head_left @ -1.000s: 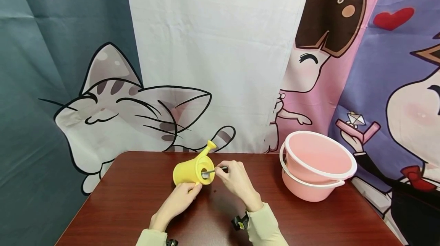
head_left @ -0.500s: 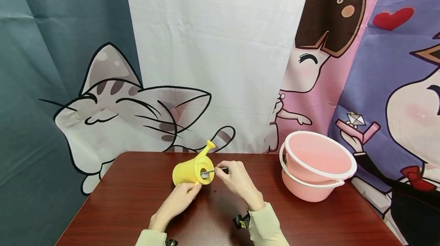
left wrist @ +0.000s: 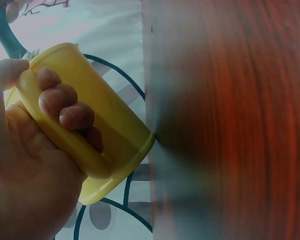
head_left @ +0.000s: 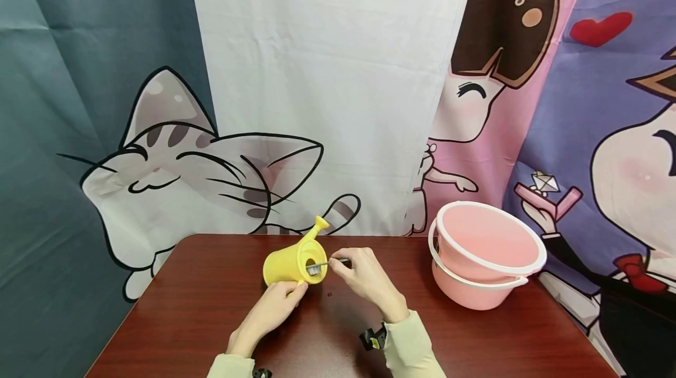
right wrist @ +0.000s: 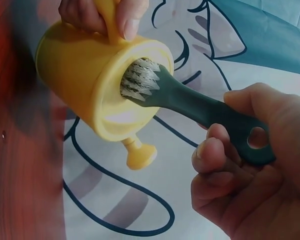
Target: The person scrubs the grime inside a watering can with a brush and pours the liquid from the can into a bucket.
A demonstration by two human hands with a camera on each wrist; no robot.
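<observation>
A yellow watering can (head_left: 282, 266) is tilted over the table, its opening turned toward the right hand and its spout pointing up and away. My left hand (head_left: 274, 306) grips the can's handle (left wrist: 65, 135), fingers curled through it. In the left wrist view the can's bottom edge meets the table. My right hand (head_left: 364, 278) pinches the dark green handle of a brush (right wrist: 195, 105) between thumb and fingers. The brush's pale bristles (right wrist: 141, 80) sit at the can's mouth, partly inside the opening.
Two pink basins with white rims (head_left: 488, 243) stand stacked at the right of the dark red wooden table (head_left: 200, 284). Cartoon-printed cloth (head_left: 338, 73) hangs behind the table's far edge. A small dark spot (head_left: 330, 294) marks the tabletop.
The watering can shifts very slightly left in the head view, along with the whole scene. Both hands keep their hold, and the bristles stay at the can's mouth.
</observation>
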